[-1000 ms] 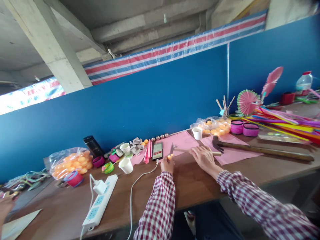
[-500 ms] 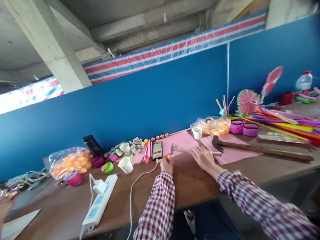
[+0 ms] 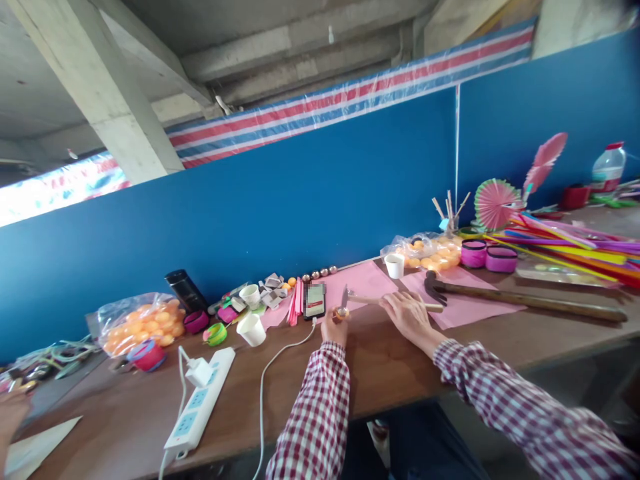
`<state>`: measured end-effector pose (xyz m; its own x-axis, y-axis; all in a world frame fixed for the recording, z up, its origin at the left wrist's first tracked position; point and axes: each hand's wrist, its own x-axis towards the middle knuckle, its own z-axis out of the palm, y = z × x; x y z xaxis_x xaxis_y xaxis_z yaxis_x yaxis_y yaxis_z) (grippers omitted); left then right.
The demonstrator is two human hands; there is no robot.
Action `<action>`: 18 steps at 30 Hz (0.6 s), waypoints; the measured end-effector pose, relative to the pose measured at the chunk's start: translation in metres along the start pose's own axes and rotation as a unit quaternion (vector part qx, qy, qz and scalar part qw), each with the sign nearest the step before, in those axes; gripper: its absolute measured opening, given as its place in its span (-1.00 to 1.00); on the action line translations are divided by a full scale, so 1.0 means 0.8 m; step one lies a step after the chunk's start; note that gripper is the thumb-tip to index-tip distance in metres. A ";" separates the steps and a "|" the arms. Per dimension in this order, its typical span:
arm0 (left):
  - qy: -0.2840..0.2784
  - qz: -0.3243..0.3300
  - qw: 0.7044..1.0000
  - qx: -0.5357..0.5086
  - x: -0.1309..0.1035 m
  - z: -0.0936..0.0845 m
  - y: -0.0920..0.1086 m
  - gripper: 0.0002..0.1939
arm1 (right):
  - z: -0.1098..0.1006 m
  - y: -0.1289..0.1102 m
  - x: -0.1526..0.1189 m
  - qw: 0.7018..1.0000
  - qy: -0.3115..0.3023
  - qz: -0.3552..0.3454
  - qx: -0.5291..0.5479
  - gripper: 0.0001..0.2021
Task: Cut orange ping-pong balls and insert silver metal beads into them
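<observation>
My right hand (image 3: 407, 313) is wrapped over the light wooden handle of a small hammer (image 3: 367, 300). The hammer's narrow metal head stands upright just over my left hand (image 3: 334, 328). Between my left fingertips is a small orange ball (image 3: 341, 315), with something shiny at its top that is too small to make out. A phone (image 3: 315, 301) with a white cable lies just left of that hand. Pink paper (image 3: 360, 280) is spread behind both hands. To the right, a larger claw hammer (image 3: 525, 298) rests partly on another pink sheet.
A white power strip (image 3: 203, 403), paper cups (image 3: 251, 330) and a bag of orange balls (image 3: 145, 323) lie at left. Another ball bag (image 3: 430, 253) and colourful strips (image 3: 575, 247) are at right. Another person's hand (image 3: 13, 410) shows at far left.
The small hammer's head has shifted slightly, and the orange ball in my left hand shows a bit differently. My right hand stays on the handle. The other person's hand has moved slightly.
</observation>
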<state>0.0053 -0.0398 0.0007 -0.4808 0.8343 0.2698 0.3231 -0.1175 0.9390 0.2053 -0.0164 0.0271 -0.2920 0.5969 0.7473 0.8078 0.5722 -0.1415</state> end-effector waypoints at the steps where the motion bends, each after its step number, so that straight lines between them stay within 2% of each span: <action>1: -0.003 0.001 1.000 -0.003 0.000 0.000 -0.001 -0.72 | 0.000 0.000 0.000 1.000 -0.006 -0.002 -0.001 -0.74; 14: -0.005 -0.009 1.000 -0.021 0.005 0.004 -0.010 -0.66 | -0.003 -0.002 0.001 1.000 -0.002 0.014 -0.003 -0.76; 18: 0.000 -0.012 1.000 -0.014 0.007 0.006 -0.014 -0.65 | -0.004 -0.003 0.002 1.000 -0.027 -0.002 0.000 -0.77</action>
<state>0.0027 -0.0314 -0.0088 -0.4882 0.8371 0.2469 0.2892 -0.1118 0.9507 0.2046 -0.0187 0.0307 -0.3227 0.6230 0.7125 0.8060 0.5756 -0.1382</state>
